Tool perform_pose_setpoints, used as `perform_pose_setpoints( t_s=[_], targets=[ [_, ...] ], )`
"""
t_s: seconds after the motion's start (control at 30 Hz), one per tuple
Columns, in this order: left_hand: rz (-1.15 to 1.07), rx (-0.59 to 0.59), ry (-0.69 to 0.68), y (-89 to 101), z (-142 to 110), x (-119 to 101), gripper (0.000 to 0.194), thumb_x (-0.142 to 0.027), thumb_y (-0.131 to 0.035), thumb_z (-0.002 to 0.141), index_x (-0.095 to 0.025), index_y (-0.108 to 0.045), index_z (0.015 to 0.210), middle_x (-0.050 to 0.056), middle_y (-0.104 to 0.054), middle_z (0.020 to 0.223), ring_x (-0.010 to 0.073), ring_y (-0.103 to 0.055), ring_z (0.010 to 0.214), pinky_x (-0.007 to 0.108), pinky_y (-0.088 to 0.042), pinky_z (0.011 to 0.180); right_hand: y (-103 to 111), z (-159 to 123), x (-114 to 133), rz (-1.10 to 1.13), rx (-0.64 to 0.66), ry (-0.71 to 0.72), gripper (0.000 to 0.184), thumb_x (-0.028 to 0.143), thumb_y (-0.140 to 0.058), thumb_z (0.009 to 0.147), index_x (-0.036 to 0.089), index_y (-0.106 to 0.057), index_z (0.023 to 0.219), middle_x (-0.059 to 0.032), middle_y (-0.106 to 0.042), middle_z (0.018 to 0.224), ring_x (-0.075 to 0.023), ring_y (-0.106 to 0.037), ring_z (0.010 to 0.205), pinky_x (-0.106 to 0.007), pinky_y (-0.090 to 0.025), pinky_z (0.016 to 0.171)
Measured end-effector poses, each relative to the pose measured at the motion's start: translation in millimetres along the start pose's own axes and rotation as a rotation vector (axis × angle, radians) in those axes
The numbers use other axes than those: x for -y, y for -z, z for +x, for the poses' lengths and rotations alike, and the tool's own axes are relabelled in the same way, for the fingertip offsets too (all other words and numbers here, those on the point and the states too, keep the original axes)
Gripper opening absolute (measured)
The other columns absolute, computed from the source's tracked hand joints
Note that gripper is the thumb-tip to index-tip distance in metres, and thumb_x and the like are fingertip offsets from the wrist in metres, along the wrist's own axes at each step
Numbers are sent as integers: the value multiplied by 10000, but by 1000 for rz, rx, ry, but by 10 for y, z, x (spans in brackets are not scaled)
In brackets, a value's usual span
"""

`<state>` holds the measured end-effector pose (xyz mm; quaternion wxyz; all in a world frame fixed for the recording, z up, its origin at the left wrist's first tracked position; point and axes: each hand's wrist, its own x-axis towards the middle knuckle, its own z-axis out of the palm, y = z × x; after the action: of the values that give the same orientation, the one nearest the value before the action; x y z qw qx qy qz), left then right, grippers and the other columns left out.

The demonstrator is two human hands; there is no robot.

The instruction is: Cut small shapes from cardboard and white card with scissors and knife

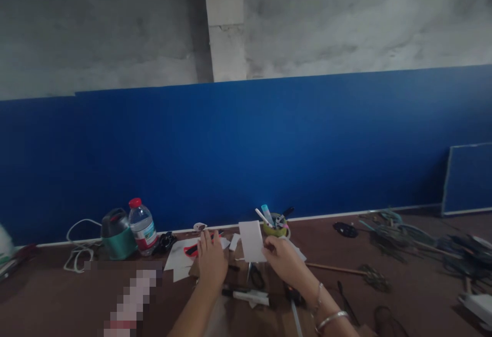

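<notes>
My right hand (283,261) pinches the edge of a small white sheet of paper (250,239) and holds it raised above the table. Stretched out flat, the fingers of my left hand (212,262) lie over a red and black object (190,251), whose kind I cannot make out. Sheets of white paper (177,257) are spread beneath that object. Between my hands are a pair of scissors (255,276) and a white marker (251,297). Just behind the raised sheet stands a green pen holder (273,230) with several pens and tools.
A water bottle (142,229) with a red cap and a teal container (118,242) stand at the left beside a white cable (79,252). On the right lie a stick (338,269), a dark flat object (345,229) and tangled cords (395,234). A blue wall panel (246,147) borders the table's back.
</notes>
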<state>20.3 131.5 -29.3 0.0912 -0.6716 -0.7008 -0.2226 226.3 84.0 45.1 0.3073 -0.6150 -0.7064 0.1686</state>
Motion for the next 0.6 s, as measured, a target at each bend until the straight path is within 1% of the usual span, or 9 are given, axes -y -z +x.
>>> perform_pose_setpoints(
  t_s=[0.07, 0.13, 0.2, 0.27, 0.37, 0.43, 0.5, 0.57, 0.6],
  targets=[
    [104, 76, -16, 94, 97, 22, 530, -35, -443, 752, -28, -486, 1279, 288, -498, 1319, 381, -418, 1264, 535, -269, 1023, 22, -3, 16, -1, -2, -20, 126, 151, -507, 774, 173, -593, 685, 11, -602, 603, -111, -504, 571, -194, -291, 535],
    [150, 151, -49, 160, 172, 68, 545, -47, -529, 718, -37, -497, 1262, 278, -598, 1190, 380, -512, 1160, 556, -264, 1007, 36, 2, 17, 2, -3, -36, 125, 161, -506, 780, 173, -599, 698, 6, -611, 614, -113, -511, 571, -195, -292, 532],
    [158, 162, -69, 189, 214, 119, 480, -69, -538, 741, -73, -534, 1221, 234, -634, 1118, 354, -543, 1103, 529, -284, 994, 38, 13, 3, 12, -3, -41, 126, 167, -504, 781, 175, -599, 699, 2, -617, 624, -116, -517, 577, -197, -295, 535],
    [152, 147, -66, 192, 230, 165, 396, -85, -479, 794, -104, -566, 1181, 202, -634, 1089, 338, -555, 1065, 491, -341, 948, 32, 27, -20, 22, -5, -35, 128, 170, -503, 778, 175, -592, 686, -3, -620, 633, -123, -521, 589, -203, -301, 545],
    [128, 149, -51, 196, 232, 224, 457, -32, -437, 783, -138, -545, 1214, 178, -598, 1110, 309, -594, 973, 431, -417, 854, 13, 45, -53, 35, -13, -26, 126, 173, -496, 775, 177, -575, 676, -13, -624, 650, -133, -522, 606, -214, -307, 553],
    [24, 108, -41, 221, 221, 246, 551, 12, -407, 764, -163, -488, 1280, 173, -546, 1167, 270, -611, 921, 387, -443, 812, 2, 56, -66, 73, -16, -16, 114, 170, -497, 766, 182, -560, 671, -9, -615, 644, -136, -523, 608, -217, -313, 554],
    [-188, 7, -27, 257, 190, 230, 568, 11, -360, 784, -184, -456, 1309, 168, -498, 1202, 240, -603, 931, 357, -458, 800, -6, 64, -66, 141, -17, 0, 114, 168, -501, 754, 187, -536, 648, 4, -581, 615, -135, -514, 599, -217, -321, 551],
    [-459, -100, -1, 282, 131, 160, 495, -27, -340, 810, -191, -514, 1243, 153, -482, 1210, 236, -560, 1034, 349, -457, 840, -8, 62, -52, 238, 9, -1, 115, 177, -497, 752, 192, -518, 640, 23, -530, 575, -124, -492, 556, -216, -324, 531],
    [-581, -112, 43, 284, 91, 103, 443, -44, -357, 799, -184, -572, 1160, 143, -492, 1198, 237, -556, 1039, 360, -456, 856, -7, 57, -41, 293, 35, -15, 110, 187, -494, 754, 195, -515, 646, 35, -504, 556, -117, -475, 523, -215, -320, 512]
  ],
)
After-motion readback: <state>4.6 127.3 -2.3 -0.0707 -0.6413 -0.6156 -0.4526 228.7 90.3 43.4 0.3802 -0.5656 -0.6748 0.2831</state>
